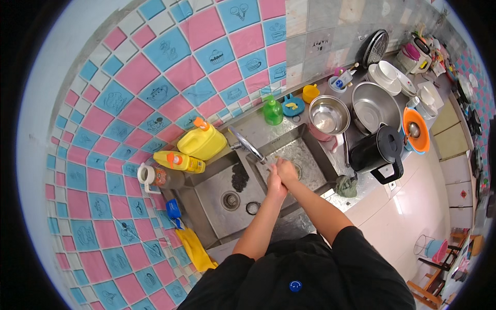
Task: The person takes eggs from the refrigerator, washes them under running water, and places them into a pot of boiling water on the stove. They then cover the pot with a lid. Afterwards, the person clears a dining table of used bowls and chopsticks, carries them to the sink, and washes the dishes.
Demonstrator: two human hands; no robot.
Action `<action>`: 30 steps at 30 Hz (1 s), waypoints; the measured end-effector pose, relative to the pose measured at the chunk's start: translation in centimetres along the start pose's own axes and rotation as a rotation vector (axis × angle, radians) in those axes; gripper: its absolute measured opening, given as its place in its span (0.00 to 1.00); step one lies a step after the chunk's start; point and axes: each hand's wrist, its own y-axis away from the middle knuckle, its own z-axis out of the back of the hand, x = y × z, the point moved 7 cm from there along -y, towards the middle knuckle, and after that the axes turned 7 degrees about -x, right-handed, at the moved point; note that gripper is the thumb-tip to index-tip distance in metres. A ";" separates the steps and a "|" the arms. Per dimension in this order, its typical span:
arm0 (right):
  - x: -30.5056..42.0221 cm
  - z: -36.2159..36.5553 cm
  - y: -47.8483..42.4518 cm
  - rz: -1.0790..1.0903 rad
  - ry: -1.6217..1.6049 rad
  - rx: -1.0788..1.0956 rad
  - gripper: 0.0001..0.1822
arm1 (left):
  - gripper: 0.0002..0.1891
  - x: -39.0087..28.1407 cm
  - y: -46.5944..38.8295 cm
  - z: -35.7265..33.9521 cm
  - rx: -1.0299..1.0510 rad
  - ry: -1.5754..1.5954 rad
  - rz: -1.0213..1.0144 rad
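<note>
Both my hands are together under the chrome faucet (252, 149), over the right basin of a steel double sink (316, 141). My left hand (275, 185) touches my right hand (287, 170) from the left, and the fingers overlap near the spout's tip. I see no object between them, though the palms and some fingers are hidden. Whether water runs is hard to tell. In the left basin lie a dark mesh-like piece (240, 177), a drain strainer (231, 200) and a dark ring (252, 208). A grey-green cloth (345, 186) rests at the right basin's near right corner.
Left of the sink stand yellow detergent jugs (203, 141) and a plastic pitcher (166, 177); yellow gloves (195, 248) hang nearby. Behind is a green pump bottle (273, 111). Rightward are a steel pot (329, 116), a large steel basin (376, 106), a black kettle (374, 151) and an orange colander (416, 130).
</note>
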 end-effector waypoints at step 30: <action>-8.0 1.2 12.5 -0.268 -0.693 0.813 0.14 | 0.13 0.8 -1.0 3.2 -0.131 -0.147 0.117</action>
